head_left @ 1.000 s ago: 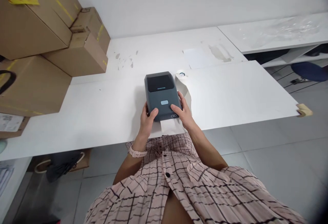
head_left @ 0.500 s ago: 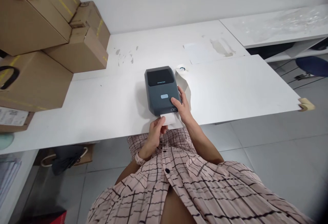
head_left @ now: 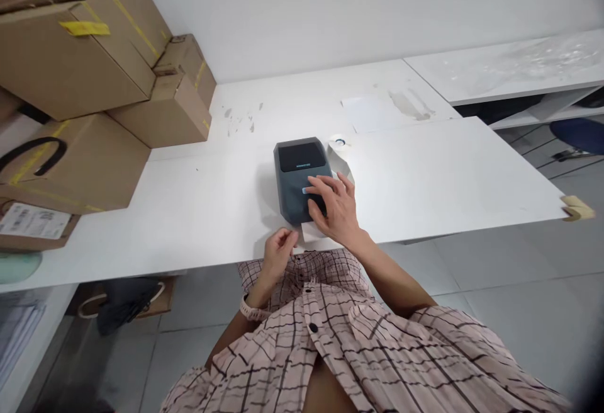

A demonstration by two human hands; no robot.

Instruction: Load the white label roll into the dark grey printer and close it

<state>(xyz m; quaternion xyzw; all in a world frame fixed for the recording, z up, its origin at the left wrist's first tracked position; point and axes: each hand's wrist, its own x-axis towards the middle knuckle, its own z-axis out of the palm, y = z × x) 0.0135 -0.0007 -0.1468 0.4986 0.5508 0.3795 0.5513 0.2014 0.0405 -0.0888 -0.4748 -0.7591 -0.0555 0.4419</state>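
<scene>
A dark grey-blue label printer [head_left: 295, 196] sits near the front edge of the white table, a light button [head_left: 306, 191] on its top. My right hand [head_left: 334, 206] lies over the printer's right front part, fingers spread and fingertips by the button; whether they press it I cannot tell. A white label strip [head_left: 312, 233] sticks out of the printer's front, partly behind my right hand. Just left of that strip is my left hand [head_left: 279, 252], its fingers curled together, with nothing visible in them. Behind the printer's right side stands a label roll [head_left: 340, 143], its paper trailing alongside.
Stacked cardboard boxes [head_left: 163, 111] with yellow tape fill the table's left end. A white sheet [head_left: 365, 114] lies toward the back. Clear plastic [head_left: 557, 57] covers a surface at the far right. A padded corner [head_left: 578, 208] marks the table's right front.
My left hand has let go of the label strip and moved slightly left and down. My right hand has shifted from the printer's side onto its top, fingers spreading. The camera view has tilted up.
</scene>
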